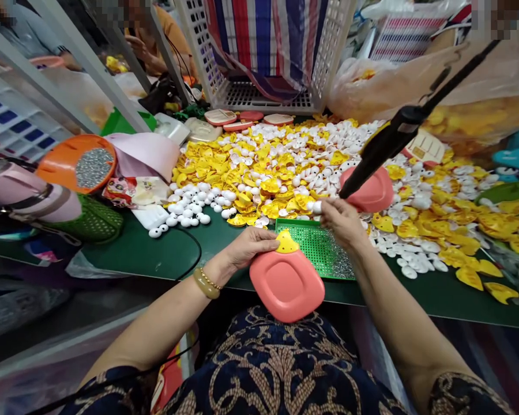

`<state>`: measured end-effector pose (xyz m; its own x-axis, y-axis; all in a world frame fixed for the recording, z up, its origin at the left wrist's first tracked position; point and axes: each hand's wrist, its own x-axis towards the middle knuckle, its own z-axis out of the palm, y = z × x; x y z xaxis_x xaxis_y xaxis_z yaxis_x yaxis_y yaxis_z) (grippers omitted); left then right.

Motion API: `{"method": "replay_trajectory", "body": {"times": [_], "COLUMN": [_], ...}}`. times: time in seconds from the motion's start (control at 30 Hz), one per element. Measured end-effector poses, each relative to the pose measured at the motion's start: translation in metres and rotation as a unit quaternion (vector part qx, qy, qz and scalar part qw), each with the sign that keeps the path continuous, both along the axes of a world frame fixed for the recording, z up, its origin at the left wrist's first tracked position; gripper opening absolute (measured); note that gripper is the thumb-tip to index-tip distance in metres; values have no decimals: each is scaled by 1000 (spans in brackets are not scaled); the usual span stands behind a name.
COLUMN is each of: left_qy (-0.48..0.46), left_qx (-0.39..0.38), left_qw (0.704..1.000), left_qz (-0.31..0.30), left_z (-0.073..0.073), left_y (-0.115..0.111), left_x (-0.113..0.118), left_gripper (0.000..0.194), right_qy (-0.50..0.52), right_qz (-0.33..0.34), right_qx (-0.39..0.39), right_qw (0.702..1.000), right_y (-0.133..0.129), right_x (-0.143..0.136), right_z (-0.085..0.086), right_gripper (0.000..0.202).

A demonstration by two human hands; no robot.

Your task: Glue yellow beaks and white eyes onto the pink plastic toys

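Note:
My left hand [256,245] pinches a yellow piece with a small face [288,242], which sits at the top of a rounded coral-pink plate [289,285] in front of my body. A small white part [315,207] shows at the fingertips of my closed right hand [342,222], above the right side of a green perforated tray [307,239]. Small metal screws [341,260] lie in that tray. Just beyond my right hand hangs a black powered screwdriver [384,144], its tip near my fingers. Another coral-pink plate [374,190] rests on the pile behind it.
Yellow and white parts [259,167] heap across the green table [147,259]. At left are an orange bowl of screws [54,164] and a pink bottle [30,196]. A white crate [268,106] stands behind. A person's hand [140,52] shows at upper left.

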<state>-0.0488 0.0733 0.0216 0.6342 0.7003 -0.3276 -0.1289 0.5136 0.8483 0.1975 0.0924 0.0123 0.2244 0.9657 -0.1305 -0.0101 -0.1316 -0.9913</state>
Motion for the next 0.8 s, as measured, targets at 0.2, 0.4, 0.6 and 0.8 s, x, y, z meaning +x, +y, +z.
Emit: {"method": "replay_trajectory", "body": {"times": [0.2,0.4,0.6,0.8], "left_qy": [14,48,99,205], "left_qx": [18,100,215,416], "left_qw": [1000,992,967,882], "left_qz": [-16,-55,-95,-89], "left_z": [0,24,59,85], "left_y": [-6,-18,-28,-42], "left_x": [-1,6,13,18], "left_gripper": [34,32,30,24], "right_qy": [306,315,235,168], "right_qz": [135,173,212,217], "right_qx": [-102,-54,-24,52], "right_qw": [937,932,948,960], "right_y": [-49,-70,-82,-85], "right_x": [-23,-28,-28,-20], "right_z": [0,18,38,43], "right_gripper": [40,37,31,32]}}
